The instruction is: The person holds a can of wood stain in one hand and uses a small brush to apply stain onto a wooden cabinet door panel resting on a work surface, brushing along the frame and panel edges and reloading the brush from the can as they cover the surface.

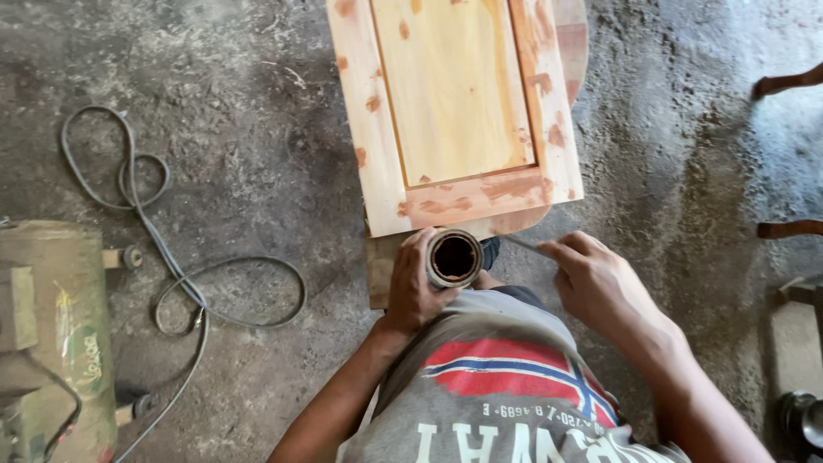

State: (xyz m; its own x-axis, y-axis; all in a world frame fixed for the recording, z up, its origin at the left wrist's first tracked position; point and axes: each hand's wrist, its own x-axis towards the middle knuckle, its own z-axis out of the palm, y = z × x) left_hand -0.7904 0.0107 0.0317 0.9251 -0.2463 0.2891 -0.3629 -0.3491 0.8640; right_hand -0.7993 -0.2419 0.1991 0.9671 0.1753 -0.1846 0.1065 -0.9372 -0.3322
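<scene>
Tin point(453, 257) in left hand point(415, 291), thin blade point(521, 245) pinched in right hand point(597, 283).

Held upright at the near edge of a pale wooden panel point(454, 103), open mouth up, dark inside, rim crusted reddish-brown; fingers wrapped firmly round its side. Right-hand fingertips closed narrowly on the blade (slim, grey, likely a putty knife), tip pointing toward the tin, just short of it. Panel dotted with reddish filler patches along its frame, lying on a support above a rough concrete floor point(257, 129). Grey hose point(163, 249) looped at left, beside a green tank point(56, 334).
</scene>
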